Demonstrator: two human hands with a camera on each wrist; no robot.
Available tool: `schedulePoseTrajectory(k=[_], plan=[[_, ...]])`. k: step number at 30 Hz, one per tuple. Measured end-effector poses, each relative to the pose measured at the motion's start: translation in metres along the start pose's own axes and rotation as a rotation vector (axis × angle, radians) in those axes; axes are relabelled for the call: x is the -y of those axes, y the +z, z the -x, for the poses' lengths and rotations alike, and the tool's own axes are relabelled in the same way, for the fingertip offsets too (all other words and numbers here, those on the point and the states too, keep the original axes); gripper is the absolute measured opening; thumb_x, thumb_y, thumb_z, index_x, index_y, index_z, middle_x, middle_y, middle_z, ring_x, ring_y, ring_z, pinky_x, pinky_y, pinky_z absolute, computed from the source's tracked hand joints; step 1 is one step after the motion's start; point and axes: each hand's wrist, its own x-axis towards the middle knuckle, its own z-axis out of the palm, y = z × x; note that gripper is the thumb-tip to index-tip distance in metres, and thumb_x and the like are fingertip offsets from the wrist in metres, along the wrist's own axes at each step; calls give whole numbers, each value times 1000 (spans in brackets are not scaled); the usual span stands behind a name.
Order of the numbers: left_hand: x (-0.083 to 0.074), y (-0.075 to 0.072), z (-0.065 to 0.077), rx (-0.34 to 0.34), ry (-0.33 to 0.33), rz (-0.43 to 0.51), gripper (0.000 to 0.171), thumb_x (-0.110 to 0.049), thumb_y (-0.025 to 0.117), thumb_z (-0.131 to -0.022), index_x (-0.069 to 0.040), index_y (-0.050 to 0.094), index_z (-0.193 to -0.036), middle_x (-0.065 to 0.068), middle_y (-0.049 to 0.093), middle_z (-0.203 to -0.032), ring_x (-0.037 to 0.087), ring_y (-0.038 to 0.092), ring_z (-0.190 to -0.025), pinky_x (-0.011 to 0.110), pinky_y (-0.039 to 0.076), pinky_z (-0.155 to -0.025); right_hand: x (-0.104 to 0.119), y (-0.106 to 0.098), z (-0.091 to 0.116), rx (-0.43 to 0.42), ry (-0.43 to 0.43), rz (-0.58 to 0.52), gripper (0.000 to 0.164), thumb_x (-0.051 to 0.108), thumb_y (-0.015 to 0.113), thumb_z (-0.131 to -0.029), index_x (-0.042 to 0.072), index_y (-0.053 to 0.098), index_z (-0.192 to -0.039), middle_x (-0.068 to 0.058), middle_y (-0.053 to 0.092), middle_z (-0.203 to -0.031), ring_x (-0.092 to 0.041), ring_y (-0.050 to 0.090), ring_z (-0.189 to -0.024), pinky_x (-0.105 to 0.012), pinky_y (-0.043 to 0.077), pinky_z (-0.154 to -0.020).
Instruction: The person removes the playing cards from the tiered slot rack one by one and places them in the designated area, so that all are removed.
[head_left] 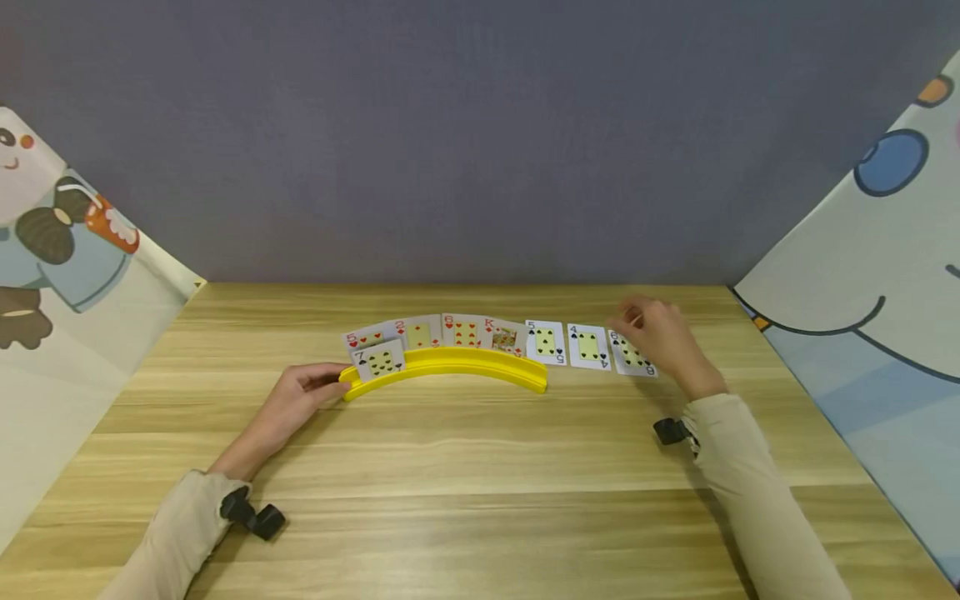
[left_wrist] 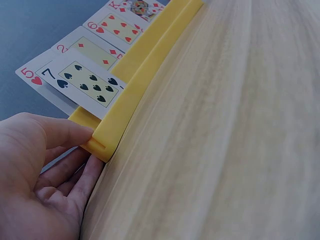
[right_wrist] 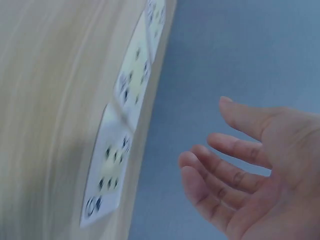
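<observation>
A curved yellow card holder (head_left: 465, 367) lies on the table, its left end pinched between the thumb and fingers of my left hand (head_left: 292, 406). In its front slot leans the seven of spades (left_wrist: 87, 82). Behind that stand the five of hearts (head_left: 365, 337), two of diamonds (head_left: 418, 333), six of hearts (head_left: 463, 332) and king of diamonds (head_left: 504, 337). Flat on the table to the right lie the five (head_left: 544, 342), four (head_left: 588, 345) and six of spades (head_left: 628, 357). Over the six, partly covering it in the head view, my right hand (right_wrist: 260, 170) holds nothing, fingers loosely bent.
A grey-blue panel (head_left: 465, 150) rises along the table's back edge. Printed cartoon panels flank the left (head_left: 67, 242) and right (head_left: 847, 275) sides. The wood-grain table (head_left: 465, 500) stretches in front of the holder.
</observation>
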Motion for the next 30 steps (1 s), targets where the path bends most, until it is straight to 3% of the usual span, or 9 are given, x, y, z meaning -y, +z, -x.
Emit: schedulePoseTrajectory(k=[13, 30], plan=[[-2, 1, 1, -2, 2, 13, 36, -16, 68, -95, 3, 66, -126, 23, 65, -124, 10, 64, -99, 20, 52, -80, 51, 7, -8, -23, -86, -35, 39, 32, 67, -97, -3, 66, -117, -13, 70, -96, -27, 66, -84, -44, 56, -74], [0, -1, 1, 3, 15, 17, 36, -16, 68, -96, 5, 65, -125, 24, 66, -123, 9, 65, -97, 21, 54, -77, 134, 4, -8, -143, -325, -117, 30, 19, 73, -92, 0, 68, -114, -12, 68, -105, -24, 64, -91, -39, 57, -77]])
